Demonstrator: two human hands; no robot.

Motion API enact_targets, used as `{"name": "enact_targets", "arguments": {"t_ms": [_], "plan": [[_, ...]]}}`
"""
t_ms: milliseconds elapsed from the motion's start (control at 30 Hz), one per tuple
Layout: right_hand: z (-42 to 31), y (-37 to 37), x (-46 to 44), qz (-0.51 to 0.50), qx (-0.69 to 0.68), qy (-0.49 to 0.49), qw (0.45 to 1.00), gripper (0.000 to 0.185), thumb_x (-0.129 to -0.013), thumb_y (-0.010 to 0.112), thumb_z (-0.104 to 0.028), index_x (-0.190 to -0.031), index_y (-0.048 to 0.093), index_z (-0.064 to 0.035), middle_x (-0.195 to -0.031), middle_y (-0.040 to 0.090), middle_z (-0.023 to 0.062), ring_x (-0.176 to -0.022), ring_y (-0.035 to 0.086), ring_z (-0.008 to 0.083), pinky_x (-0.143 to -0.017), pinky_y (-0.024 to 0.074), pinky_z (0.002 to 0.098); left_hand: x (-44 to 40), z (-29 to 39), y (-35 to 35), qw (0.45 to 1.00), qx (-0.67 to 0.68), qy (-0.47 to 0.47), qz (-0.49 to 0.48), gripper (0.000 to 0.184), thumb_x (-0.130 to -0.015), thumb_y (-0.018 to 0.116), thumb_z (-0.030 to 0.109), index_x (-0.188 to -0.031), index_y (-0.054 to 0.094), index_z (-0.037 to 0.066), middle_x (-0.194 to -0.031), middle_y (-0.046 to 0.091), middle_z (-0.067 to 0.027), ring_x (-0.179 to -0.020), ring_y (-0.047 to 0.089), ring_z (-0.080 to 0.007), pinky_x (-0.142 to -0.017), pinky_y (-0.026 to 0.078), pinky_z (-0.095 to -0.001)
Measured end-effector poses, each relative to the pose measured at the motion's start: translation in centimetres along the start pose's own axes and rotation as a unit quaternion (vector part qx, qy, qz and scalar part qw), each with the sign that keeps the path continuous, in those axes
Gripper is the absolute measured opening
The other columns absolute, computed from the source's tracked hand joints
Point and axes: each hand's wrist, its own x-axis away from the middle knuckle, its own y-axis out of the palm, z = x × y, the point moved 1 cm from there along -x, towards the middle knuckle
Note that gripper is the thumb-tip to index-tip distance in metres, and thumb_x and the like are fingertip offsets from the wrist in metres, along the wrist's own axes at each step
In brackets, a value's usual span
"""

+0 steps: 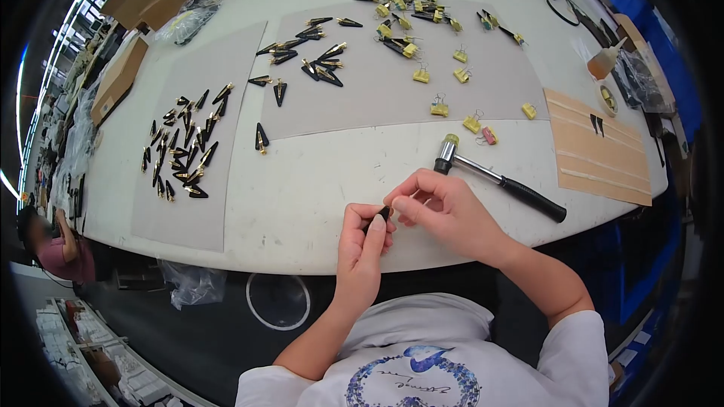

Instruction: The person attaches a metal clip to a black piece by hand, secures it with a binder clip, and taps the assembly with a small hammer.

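Near the table's front edge, my left hand (363, 240) is closed around a small black clip (385, 212), whose tip shows above the thumb. My right hand (441, 211) meets it from the right, thumb and fingers pinched at the clip's end; what they grip there is too small to make out. Beyond my right hand lies a hammer (479, 169) with a black handle. Black clips with gold-coloured metal parts (181, 147) lie in a group on the left sheet. More black clips (320, 68) and several yellow binder clips (440, 105) lie on the middle sheet.
A tan board (599, 154) with pale strips lies at the right, near a bottle of amber liquid (603, 62) and a roll of tape (608, 98). A pink binder clip (489, 136) sits behind the hammer. Another person (66, 252) is at the far left.
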Motion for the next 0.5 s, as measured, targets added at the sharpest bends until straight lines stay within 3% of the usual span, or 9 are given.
{"name": "enact_targets", "arguments": {"t_ms": [67,200,300,400,500], "plan": [[-0.4,0.6,0.3,0.014,0.029,-0.023,0.999,0.013,-0.092,0.063,-0.011,-0.099,0.063,0.0008,-0.09,0.068,0.0065,-0.081,0.065,0.0078,-0.071,0.0513,0.021,-0.1,-0.3,0.2,1.0,-0.008,0.017,-0.01,0.012,-0.101,0.048,0.017,-0.108,0.048,0.007,-0.091,0.054,-0.0013,-0.08,0.046,-0.0062,-0.074,0.039,-0.021],[-0.7,0.3,0.0,0.018,-0.05,-0.039,0.998,0.012,-0.088,0.066,-0.008,-0.088,0.061,0.0018,-0.077,0.064,0.0047,-0.067,0.061,0.0084,-0.063,0.05,0.0223,-0.1,-0.3,0.4,0.998,-0.04,0.048,-0.001,0.012,-0.101,0.049,0.015,-0.107,0.049,0.005,-0.091,0.055,-0.0017,-0.082,0.048,-0.0066,-0.075,0.04,-0.0222],[-0.7,-0.6,-0.1,-0.041,-0.123,0.039,0.991,0.012,-0.089,0.066,-0.009,-0.089,0.061,0.0011,-0.08,0.065,0.0052,-0.067,0.061,0.0082,-0.063,0.0503,0.0229,-0.2,0.4,-0.6,0.965,-0.229,0.129,-0.008,0.01,-0.097,0.057,0.01,-0.095,0.06,0.0,-0.089,0.059,-0.002,-0.081,0.05,-0.0078,-0.074,0.042,-0.0228],[-0.8,-0.7,-0.5,-0.066,-0.163,0.062,0.983,0.008,-0.09,0.066,-0.008,-0.089,0.06,-0.0018,-0.085,0.067,0.0051,-0.073,0.063,0.0088,-0.064,0.0518,0.024,-0.6,0.8,-0.2,0.992,-0.109,0.06,-0.028,0.008,-0.094,0.06,0.006,-0.098,0.062,-0.001,-0.091,0.062,-0.0029,-0.081,0.054,-0.0071,-0.073,0.043,-0.0222],[-0.6,-0.5,-0.1,-0.032,-0.202,0.066,0.977,0.016,-0.092,0.062,-0.012,-0.101,0.062,0.0017,-0.085,0.065,0.0047,-0.073,0.06,0.0079,-0.068,0.0515,0.0219,-0.6,0.9,0.1,0.999,-0.028,0.036,-0.01,0.01,-0.092,0.063,0.003,-0.101,0.062,-0.002,-0.092,0.065,-0.0041,-0.081,0.058,-0.0071,-0.072,0.045,-0.0216]]}}
